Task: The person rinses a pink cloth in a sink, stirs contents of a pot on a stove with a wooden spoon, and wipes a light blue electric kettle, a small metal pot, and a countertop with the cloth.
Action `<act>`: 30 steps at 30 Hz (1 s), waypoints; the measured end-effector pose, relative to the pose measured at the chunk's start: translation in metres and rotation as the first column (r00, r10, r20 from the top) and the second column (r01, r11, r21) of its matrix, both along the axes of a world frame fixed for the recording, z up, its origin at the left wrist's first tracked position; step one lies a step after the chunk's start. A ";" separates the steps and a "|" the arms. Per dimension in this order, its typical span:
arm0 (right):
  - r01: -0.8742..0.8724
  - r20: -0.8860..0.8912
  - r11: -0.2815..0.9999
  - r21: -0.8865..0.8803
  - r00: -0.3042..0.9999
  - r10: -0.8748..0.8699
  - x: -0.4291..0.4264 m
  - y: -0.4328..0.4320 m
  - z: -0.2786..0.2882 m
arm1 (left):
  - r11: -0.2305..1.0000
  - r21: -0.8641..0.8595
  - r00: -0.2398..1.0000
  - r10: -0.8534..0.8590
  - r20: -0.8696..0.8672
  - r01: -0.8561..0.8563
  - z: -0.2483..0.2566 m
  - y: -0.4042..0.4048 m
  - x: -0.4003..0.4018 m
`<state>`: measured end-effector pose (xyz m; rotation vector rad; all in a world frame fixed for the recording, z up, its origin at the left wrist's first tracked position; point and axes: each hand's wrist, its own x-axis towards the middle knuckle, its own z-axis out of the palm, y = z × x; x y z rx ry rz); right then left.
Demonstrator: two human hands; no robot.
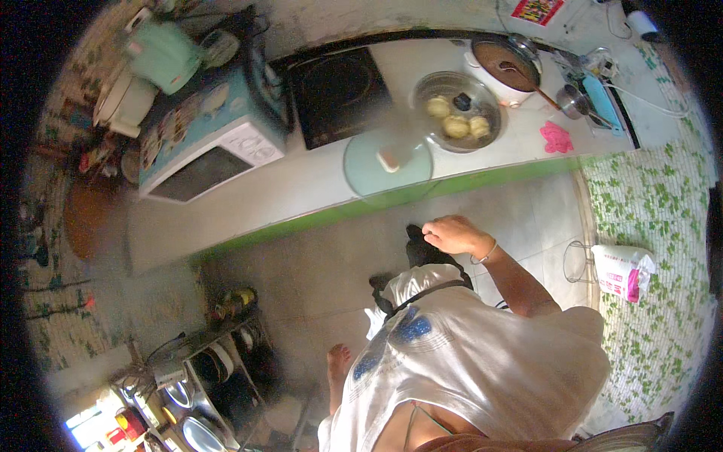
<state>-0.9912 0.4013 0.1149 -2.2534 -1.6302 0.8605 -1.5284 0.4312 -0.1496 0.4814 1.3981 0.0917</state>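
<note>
In front of my body, my right hand [456, 234] hangs in the air over the floor, short of the counter's front edge. Its fingers are curled together and nothing shows in them. My left hand [339, 357] is low beside my shirt, partly cut off by it; its grip is unclear. On the counter [316, 181], a glass lid [361, 166] lies near the front edge. Behind it stands a steel pot [490, 99] with several pale round pieces [456, 125] and one dark lump [462, 102] inside. A white pot [491, 79] of brown contents holds a ladle [531, 83].
An induction cooktop [333, 96] and a microwave oven [209, 164] stand to the left. At the right lie a pink cloth [556, 137], a small steel pan [573, 100] and a blue object [600, 99]. A plastic bag [621, 271] hangs at the right wall. A shelf rack [226, 361] stands lower left.
</note>
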 end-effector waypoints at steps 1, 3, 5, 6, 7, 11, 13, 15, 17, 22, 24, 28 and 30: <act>0.016 0.009 0.998 -0.056 1.000 -0.016 0.020 -0.014 0.000 | 1.000 -0.018 1.000 0.011 0.011 -0.011 0.002 -0.001 0.012; 0.032 0.021 0.986 -0.161 0.999 -0.029 0.062 -0.035 0.000 | 0.995 0.040 0.992 0.092 0.084 -0.095 0.009 0.001 0.036; 0.155 0.064 0.966 -0.207 0.987 -0.145 0.115 -0.071 -0.011 | 0.985 0.084 0.973 0.135 0.185 -0.152 0.011 0.002 0.066; 0.188 0.098 0.956 -0.226 0.981 -0.169 0.142 -0.081 -0.014 | 0.973 0.116 0.953 0.167 0.254 -0.202 0.016 0.001 0.076; 0.211 0.130 0.947 -0.243 0.974 -0.184 0.168 -0.093 -0.019 | 0.954 0.142 0.921 0.206 0.330 -0.264 0.021 -0.002 0.086; 0.333 0.261 0.929 0.162 0.894 -0.365 0.296 -0.161 -0.080 | 0.867 0.282 0.790 0.183 0.585 -0.410 0.021 0.002 0.150; 0.437 0.305 0.845 0.309 0.796 -0.523 0.360 -0.214 -0.120 | 0.940 0.341 0.992 -0.039 0.121 -0.005 0.019 0.035 0.189; 0.449 0.559 0.894 -0.010 0.743 -0.367 0.403 -0.234 -0.134 | 0.851 0.314 0.897 -0.339 -0.284 0.421 0.026 0.046 0.214; 0.637 0.626 0.744 0.203 0.500 -0.599 0.460 -0.281 -0.181 | 0.550 0.457 0.715 -0.539 -0.446 0.699 0.036 0.053 0.252; 0.864 0.664 0.504 0.014 0.368 -0.650 0.489 -0.252 -0.209 | 0.551 0.547 0.771 -0.359 -0.526 0.630 0.099 0.023 0.300; 0.764 0.617 0.638 0.100 0.456 -0.642 0.482 -0.247 -0.204 | 0.439 0.532 0.680 -0.327 -0.656 0.724 0.108 0.008 0.300; 0.536 0.638 0.801 0.267 0.525 -0.564 0.451 -0.228 -0.214 | 0.521 0.324 0.582 -0.469 -0.664 0.789 0.049 -0.015 0.245; 0.548 0.486 0.816 0.183 0.671 -0.560 0.423 -0.213 -0.211 | 0.619 0.331 0.677 -0.481 -0.557 0.712 0.038 -0.027 0.232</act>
